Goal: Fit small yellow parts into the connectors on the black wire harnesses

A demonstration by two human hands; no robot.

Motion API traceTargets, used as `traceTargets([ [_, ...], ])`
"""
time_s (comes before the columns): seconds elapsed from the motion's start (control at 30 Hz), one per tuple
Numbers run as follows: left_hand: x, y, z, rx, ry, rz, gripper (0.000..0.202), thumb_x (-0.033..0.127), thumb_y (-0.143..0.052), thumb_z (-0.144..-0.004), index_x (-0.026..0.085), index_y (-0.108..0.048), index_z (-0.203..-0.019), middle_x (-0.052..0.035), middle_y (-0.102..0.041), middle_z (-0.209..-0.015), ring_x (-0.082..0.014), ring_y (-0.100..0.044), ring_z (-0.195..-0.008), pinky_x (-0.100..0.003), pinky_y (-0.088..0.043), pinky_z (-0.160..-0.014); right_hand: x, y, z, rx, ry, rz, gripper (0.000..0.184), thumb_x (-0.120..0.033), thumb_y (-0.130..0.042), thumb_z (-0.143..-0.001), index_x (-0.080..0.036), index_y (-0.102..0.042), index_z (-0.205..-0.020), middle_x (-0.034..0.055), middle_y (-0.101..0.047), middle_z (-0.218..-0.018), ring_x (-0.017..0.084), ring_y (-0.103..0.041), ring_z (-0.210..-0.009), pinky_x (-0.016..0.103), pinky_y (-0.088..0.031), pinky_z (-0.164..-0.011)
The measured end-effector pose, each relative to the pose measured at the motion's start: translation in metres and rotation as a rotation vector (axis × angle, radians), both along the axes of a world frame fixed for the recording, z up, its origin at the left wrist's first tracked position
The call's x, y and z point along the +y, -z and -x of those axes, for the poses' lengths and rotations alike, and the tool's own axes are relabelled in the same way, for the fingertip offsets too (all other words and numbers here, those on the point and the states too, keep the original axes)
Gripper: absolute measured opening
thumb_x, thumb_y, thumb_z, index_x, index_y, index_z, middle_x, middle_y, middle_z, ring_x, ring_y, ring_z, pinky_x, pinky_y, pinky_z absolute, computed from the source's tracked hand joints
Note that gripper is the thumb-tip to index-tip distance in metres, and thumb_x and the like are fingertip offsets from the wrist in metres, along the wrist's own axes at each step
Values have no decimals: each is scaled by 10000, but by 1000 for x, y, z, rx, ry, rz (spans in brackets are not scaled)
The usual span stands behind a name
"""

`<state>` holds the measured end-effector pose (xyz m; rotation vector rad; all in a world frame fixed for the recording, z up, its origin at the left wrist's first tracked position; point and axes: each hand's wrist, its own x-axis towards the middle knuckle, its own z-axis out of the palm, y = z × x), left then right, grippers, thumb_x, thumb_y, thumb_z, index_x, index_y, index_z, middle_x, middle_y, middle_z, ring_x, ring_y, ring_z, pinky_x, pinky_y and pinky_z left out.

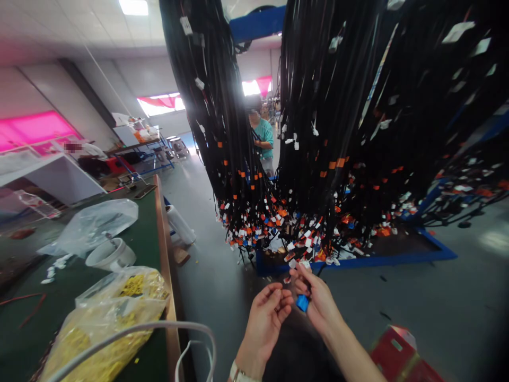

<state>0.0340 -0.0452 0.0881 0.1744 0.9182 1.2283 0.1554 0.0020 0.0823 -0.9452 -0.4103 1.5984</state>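
My left hand point(271, 310) is in the lower middle, its thumb and fingertips pinched together. Whatever is between them is too small to make out. Beside it, nearly touching, my right hand point(316, 300) is closed, fingers curled. A small blue block-shaped piece, like a connector point(302, 303), shows below its curled fingers. White connectors point(305, 264) are at the right thumb and index fingertip; whether they are gripped is unclear. Just beyond the hands hang thick bundles of black wire harnesses point(314, 106), ending in many white, orange and blue connectors point(254, 233).
A blue-framed rack base point(397, 261) lies under the harnesses. On the left, a green-topped bench point(149, 223) carries bags of yellow parts point(107, 334), a white cup point(111, 255) and a grey cable point(191, 324). A red box point(401, 355) stands lower right. A person point(264, 135) is behind the harnesses.
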Motion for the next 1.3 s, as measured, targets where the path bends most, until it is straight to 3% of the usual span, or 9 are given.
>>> traceTargets([
  [0.1, 0, 0, 2, -9, 7, -2, 296, 181, -878, -604, 101, -678, -807, -112, -738, -816, -145, -689, -684, -220, -557, -619, -6, -5, -1, -30, 99, 56, 450, -417, -868, -574, -197, -618, -877, 33, -727, -774, 60, -462, -503, 167, -385, -442],
  [0.2, 2, 2, 4, -9, -9, -12, 340, 191, -912, -538, 96, -700, -785, -57, -709, -725, -103, -648, -614, -194, -537, -590, -10, -2, -4, -107, 89, 5, 514, -492, -855, -565, -194, -691, -951, 65, -753, -875, 120, -581, -656, 232, -493, -612],
  [0.37, 4, 6, 6, 15, -43, 3, 402, 186, -939, -464, 86, -736, -796, -26, -671, -656, -78, -610, -573, -172, -514, -555, -6, 7, -17, -467, -48, -197, 468, -618, -710, -703, -200, -761, -907, 83, -732, -934, 237, -632, -929, 350, -482, -837],
  [0.43, 5, 6, 6, 20, -50, 5, 414, 178, -944, -444, 86, -741, -794, -30, -674, -661, -81, -615, -581, -176, -521, -567, -5, 8, -24, -616, -108, -265, 455, -629, -674, -732, -203, -762, -865, 71, -717, -864, 232, -628, -868, 346, -479, -795],
  [0.5, 5, 6, 5, 24, -52, 7, 418, 177, -947, -434, 86, -743, -787, -30, -674, -659, -81, -615, -581, -176, -522, -568, -4, 7, -28, -689, -168, -282, 475, -659, -648, -732, -194, -741, -773, 45, -668, -710, 188, -585, -673, 310, -462, -633],
  [0.63, 4, 4, 3, 31, -28, -2, 413, 192, -948, -438, 88, -734, -775, -28, -672, -652, -79, -610, -568, -173, -514, -553, -5, 4, -27, -704, -200, -255, 517, -704, -659, -678, -194, -623, -602, -19, -503, -502, 107, -396, -438, 256, -314, -425],
  [0.87, 2, -2, 2, 26, 24, -20, 390, 237, -944, -462, 102, -686, -722, -38, -679, -666, -82, -600, -551, -180, -505, -529, -8, -2, -19, -621, -196, -193, 548, -743, -694, -591, -219, -533, -605, -40, -477, -460, 107, -395, -361, 250, -307, -367],
  [1.1, 1, -2, 2, 31, 78, -62, 360, 224, -930, -487, 97, -686, -719, -27, -656, -653, -79, -585, -551, -187, -487, -542, -7, 5, -16, -657, -7, -261, 539, -722, -679, -641, -199, -564, -585, 1, -535, -603, 106, -387, -517, 237, -306, -454],
  [1.3, -3, -2, -4, 112, 134, -153, 320, 275, -897, -561, 94, -690, -724, -19, -617, -640, -80, -554, -562, -201, -439, -558, -12, -2, 1, -391, -52, 9, 587, -753, -702, -573, -229, -448, -644, -99, -323, -453, 58, -237, -393, 206, -157, -381],
])
